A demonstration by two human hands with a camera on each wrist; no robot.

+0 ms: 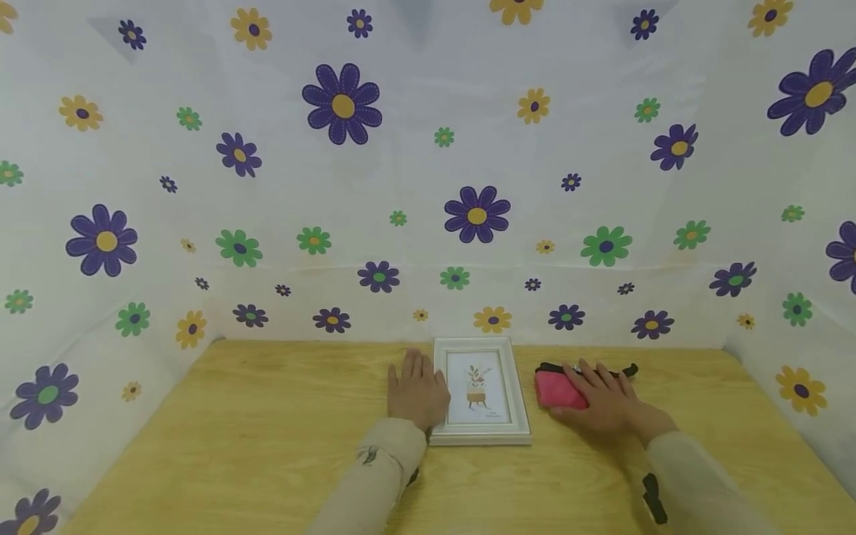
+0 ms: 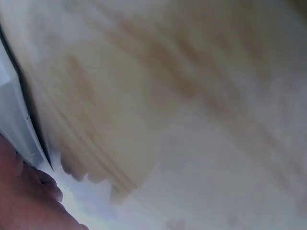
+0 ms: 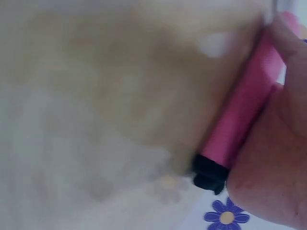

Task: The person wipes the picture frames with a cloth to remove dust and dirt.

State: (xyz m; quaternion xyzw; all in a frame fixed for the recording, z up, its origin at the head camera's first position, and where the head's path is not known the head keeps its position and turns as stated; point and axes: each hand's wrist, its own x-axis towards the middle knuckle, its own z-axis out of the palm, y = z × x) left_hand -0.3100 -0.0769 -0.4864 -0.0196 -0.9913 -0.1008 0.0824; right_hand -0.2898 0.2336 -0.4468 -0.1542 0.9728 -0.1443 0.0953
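A white picture frame (image 1: 480, 434) with a plant drawing lies near the back of the table. My left hand (image 1: 418, 394) rests at its left edge, fingers extended, and in the left wrist view the hand (image 2: 26, 196) is beside the frame's edge (image 2: 17, 115). To the right of the frame is a pink pouch (image 1: 560, 391) with a black edge. My right hand (image 1: 605, 400) lies over the pouch's right part, fingers extended. In the right wrist view the hand (image 3: 273, 158) is against the pink pouch (image 3: 244, 105), its thumb along one side; the other fingers are hidden.
The wooden table (image 1: 254, 416) runs to a white sheet with purple, green and yellow flowers (image 1: 476, 215), which stands behind it and on both sides. A strip of table lies between the frame and the pouch.
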